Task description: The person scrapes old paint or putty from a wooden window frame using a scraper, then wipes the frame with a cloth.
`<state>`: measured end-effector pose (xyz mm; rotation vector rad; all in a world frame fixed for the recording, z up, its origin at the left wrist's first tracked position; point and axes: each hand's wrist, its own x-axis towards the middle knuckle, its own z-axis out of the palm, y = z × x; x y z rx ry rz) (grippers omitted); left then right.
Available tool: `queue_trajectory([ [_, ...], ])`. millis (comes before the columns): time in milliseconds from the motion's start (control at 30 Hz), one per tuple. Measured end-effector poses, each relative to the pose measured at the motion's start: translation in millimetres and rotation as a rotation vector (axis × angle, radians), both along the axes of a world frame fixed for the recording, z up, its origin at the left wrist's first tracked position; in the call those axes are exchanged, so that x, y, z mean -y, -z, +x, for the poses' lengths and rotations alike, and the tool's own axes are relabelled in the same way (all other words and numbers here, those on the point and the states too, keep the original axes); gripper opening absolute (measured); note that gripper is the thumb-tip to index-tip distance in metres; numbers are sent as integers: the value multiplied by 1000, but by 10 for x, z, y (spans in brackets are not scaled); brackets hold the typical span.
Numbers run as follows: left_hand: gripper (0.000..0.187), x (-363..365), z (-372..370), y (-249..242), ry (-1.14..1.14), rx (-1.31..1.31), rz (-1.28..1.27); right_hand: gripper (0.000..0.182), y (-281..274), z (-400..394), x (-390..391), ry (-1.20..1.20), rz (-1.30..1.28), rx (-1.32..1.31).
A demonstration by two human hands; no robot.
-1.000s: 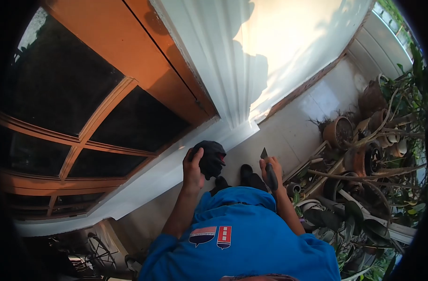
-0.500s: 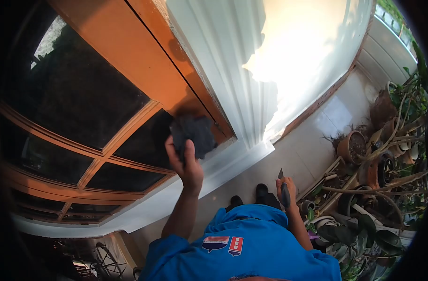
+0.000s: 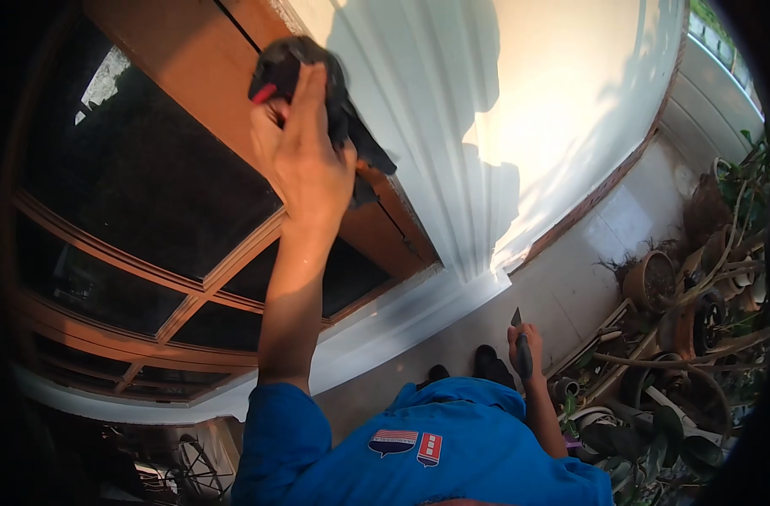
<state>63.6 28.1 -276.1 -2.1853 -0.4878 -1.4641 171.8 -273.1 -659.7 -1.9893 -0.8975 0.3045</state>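
My left hand [image 3: 305, 164] is closed around a dark cloth [image 3: 343, 101] with a small red patch. The cloth lies against the edge of the orange-brown wooden window frame [image 3: 182, 51], where it meets the white moulding [image 3: 418, 110]. Dark glass panes [image 3: 166, 169] sit in the frame, to the left of my hand. Low at my right side, my right hand [image 3: 528, 336] grips a short-bladed tool [image 3: 524, 358] by its dark handle. Its pointed metal blade sticks up past my fingers, away from the window.
A white ledge [image 3: 385, 325] runs below the window. Potted plants [image 3: 652, 282], branches and a wooden rack crowd the right side of the tiled floor [image 3: 562, 261]. My dark shoes [image 3: 490, 363] stand between ledge and plants. A metal rack shows at lower left.
My left hand has moved up along the wooden frame with the cloth, away from the lower corner. My right hand keeps the bladed tool in much the same place.
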Motion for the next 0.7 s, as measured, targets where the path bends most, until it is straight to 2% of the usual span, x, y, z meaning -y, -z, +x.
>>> queue_trajectory([
  [33, 78, 91, -50, 187, -116, -92, -59, 27, 4, -4, 27, -5, -8, -10],
  [67, 79, 61, -113, 456, -106, -151, -98, 27, 34, -1, 42, -9, -20, -7],
  [133, 68, 80, -189, 920, -151, -258, -112, 28, 104, 3, 76, -13, -42, 4],
  [167, 69, 74, -199, 1097, -207, -266, -112, 28, 137, -2, 85, -5, -48, 4],
  [233, 72, 65, -194, 1103, -263, -256, -87, 29, 196, 6, 80, 7, -54, 11],
  [300, 74, 37, -192, 953, -265, -219, -37, 29, 242, 40, 68, -16, -53, 15],
  [400, 77, 41, -261, 581, -343, -334, -72, 29, 278, 119, -43, -48, -28, 28],
  [433, 78, 23, -248, 442, -346, -284, -142, 29, 256, 144, -121, -57, -16, 32],
  [533, 69, -70, -126, -68, -437, -153, 77, 27, 102, 207, -335, -72, -29, 29],
  [600, 67, -49, -12, -474, -408, -93, 140, 26, 12, 237, -449, -97, -7, 24],
  [700, 66, -71, -11, -604, -405, -104, 160, 25, -11, 270, -635, -116, 40, 15],
])
